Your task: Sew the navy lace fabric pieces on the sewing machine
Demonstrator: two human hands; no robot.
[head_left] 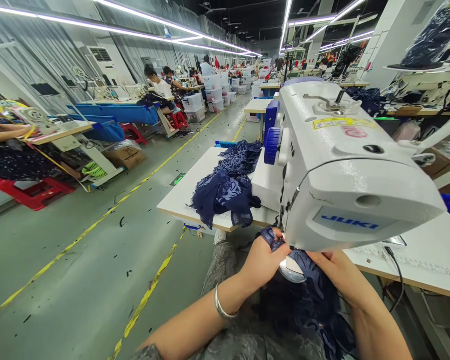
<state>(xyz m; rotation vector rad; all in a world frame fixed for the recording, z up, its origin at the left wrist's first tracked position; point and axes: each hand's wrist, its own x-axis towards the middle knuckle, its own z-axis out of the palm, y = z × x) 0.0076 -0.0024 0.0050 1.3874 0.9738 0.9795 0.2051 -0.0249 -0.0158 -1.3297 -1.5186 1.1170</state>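
A white Juki sewing machine (341, 165) stands on a white table (195, 187) right in front of me. Under its head lies dark blue lace fabric (311, 295), which hangs down into my lap. My left hand (264, 260), with a silver bangle at the wrist, pinches the fabric beside the needle area, fingers closed on it. My right hand (337, 272) grips the same fabric just right of the shiny presser plate (291, 270); its fingertips are hidden under the machine head. A second heap of dark blue lace (228, 185) lies on the table left of the machine.
A grey aisle with yellow floor lines (97, 225) runs to my left. Across it, other people sit at sewing tables, with blue bins (116, 114), red stools (33, 192) and a cardboard box (125, 157). White plastic crates (193, 102) stand farther back. More machines stand at right.
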